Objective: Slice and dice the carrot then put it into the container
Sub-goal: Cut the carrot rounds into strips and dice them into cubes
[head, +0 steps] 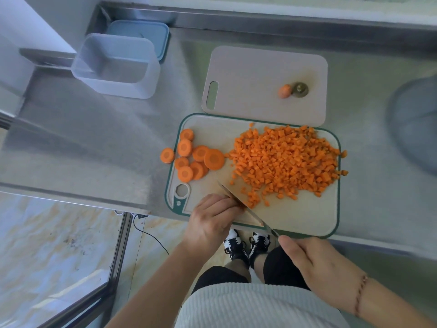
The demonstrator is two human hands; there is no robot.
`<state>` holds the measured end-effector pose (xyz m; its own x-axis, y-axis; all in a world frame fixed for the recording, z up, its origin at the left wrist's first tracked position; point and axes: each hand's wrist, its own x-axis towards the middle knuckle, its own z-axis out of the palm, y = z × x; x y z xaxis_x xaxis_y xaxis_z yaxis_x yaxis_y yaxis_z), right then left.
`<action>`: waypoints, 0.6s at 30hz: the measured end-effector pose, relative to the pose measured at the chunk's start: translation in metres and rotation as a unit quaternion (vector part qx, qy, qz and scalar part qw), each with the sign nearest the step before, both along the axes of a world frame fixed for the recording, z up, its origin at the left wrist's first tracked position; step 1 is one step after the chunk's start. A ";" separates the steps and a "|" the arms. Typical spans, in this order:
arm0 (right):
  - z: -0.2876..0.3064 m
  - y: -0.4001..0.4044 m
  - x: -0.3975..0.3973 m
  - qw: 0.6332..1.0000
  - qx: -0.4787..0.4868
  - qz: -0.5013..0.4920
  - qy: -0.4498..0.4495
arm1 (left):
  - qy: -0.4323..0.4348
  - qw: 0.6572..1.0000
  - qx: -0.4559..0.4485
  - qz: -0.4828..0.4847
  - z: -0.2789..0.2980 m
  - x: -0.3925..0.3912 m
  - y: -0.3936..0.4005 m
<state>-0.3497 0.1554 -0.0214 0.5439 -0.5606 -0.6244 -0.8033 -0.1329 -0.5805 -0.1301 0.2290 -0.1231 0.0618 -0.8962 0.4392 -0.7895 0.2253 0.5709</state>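
The left hand [212,218], fingers curled on carrot pieces, sits left of the knife [246,207]; the right hand [314,259] grips its handle; uncut slices [191,159] lie beyond, nearer the left.

Steel tabletop [118,129]. On it: green-edged cutting board [295,214], pink cutting board [248,74] touching its far edge, clear container [118,67], blue lid [146,31], one carrot slice [167,155].

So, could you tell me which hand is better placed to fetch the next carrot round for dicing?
Left, probably: the left hand lies nearer the carrot rounds, while the right hand grips the knife.
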 end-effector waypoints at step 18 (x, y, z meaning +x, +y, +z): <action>0.004 -0.008 0.002 0.995 0.041 -0.085 -0.039 | 0.036 0.997 -0.024 0.066 0.010 -0.002 0.006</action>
<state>-0.3480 0.1472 -0.0172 0.4943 -0.5967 -0.6322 -0.7628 0.0510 -0.6446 -0.1320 0.2350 -0.1126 0.2099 -0.8564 0.4717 -0.7718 0.1510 0.6177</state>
